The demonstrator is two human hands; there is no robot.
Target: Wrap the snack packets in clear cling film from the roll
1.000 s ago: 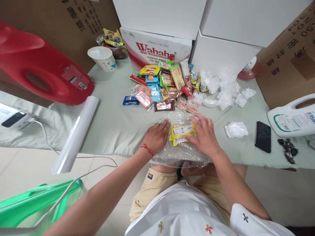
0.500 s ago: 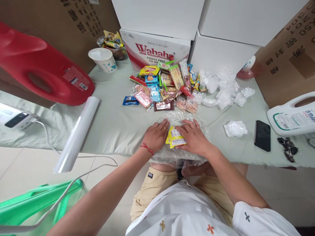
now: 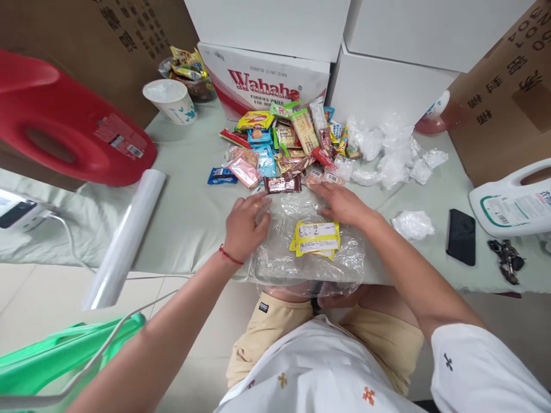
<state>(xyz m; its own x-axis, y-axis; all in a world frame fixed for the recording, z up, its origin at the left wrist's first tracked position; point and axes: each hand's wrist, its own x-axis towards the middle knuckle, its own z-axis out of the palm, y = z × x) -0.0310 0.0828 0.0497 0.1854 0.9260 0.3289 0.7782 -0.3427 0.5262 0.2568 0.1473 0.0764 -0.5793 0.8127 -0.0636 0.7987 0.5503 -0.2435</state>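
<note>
A clear plastic sheet (image 3: 275,258) lies spread at the table's front edge and hangs slightly over it. Two overlapping yellow snack packets (image 3: 317,238) with white label panels rest on the sheet, right of its middle. By the sheet's upper left edge is my left hand (image 3: 246,225), its fingers bent but apart, with nothing visible in it. My right hand (image 3: 342,203) reaches over the sheet's upper right part, fingers stretched toward the pink-and-clear snack packs (image 3: 322,177). Whether its fingertips touch them I cannot tell.
Behind my hands is a pile of wrapped snacks (image 3: 279,143), with crumpled plastic bundles (image 3: 387,152) beside it. A roll of film (image 3: 124,241) and a red jug (image 3: 77,126) stand left. At right lie another plastic bundle (image 3: 413,225), a phone (image 3: 461,237) and keys (image 3: 507,261).
Both hands have left the yellow packets and moved up and apart, the left one leftward. The packets now lie uncovered on the sheet. The view has shifted slightly.
</note>
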